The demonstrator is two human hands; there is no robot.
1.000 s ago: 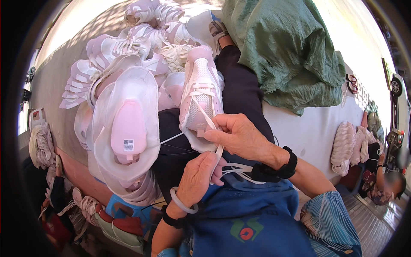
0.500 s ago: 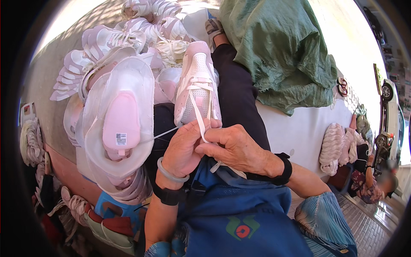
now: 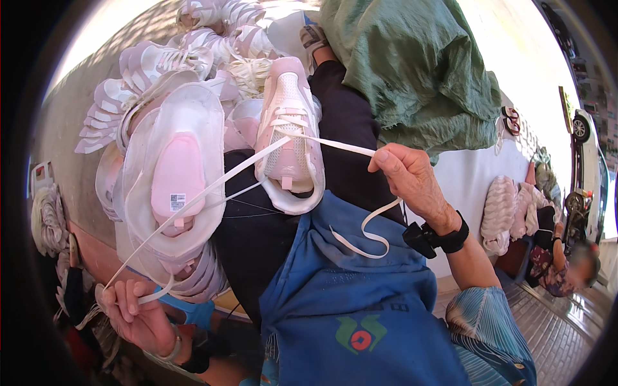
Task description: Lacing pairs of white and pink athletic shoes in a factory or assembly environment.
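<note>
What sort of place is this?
Likely an informal outdoor work spot beside a street or yard, handling shoes: stacked pink-and-white shoe uppers on the left, a white parked car and brick paving on the right.

The centre shoe (image 3: 291,157) is pale pink and white with open mesh, its lace (image 3: 346,147) creamy white. Left of it, a pink insole (image 3: 179,157) shows within a white upper (image 3: 215,125). The trousers (image 3: 344,96) are black, the apron (image 3: 412,341) blue with a green-and-red emblem (image 3: 362,340), the lower-right sleeve (image 3: 486,325) blue with fine pale stripes, the upper-right sheet (image 3: 418,71) dull green.
</note>
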